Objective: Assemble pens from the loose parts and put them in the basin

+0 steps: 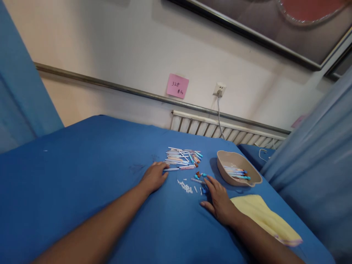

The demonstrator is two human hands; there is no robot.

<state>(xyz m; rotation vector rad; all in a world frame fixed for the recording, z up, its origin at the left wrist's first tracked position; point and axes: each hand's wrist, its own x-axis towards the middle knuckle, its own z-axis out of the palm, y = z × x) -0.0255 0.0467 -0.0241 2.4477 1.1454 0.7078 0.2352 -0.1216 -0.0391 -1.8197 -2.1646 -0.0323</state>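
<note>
Left of the pile, my left hand (155,176) has its fingers and thumb closed on the end of a pale blue pen barrel (172,169), which points right. My right hand (218,200) rests lower on the blue cloth, thumb held apart from the fingers. Its fingertips lie by the end of a clear pen barrel (197,180). Between the hands is a cluster of small white pieces (187,187). Blue and brown caps (197,175) lie just above the clear barrel. Beyond them is a pile of pen barrels and thin white sticks (180,156).
A beige basin (236,163) holding several pens stands to the right. A folded yellow cloth (264,216) lies beneath my right forearm's far side. The blue-covered table (96,165) reaches a wall with a radiator (203,126); a blue curtain (319,176) hangs at right.
</note>
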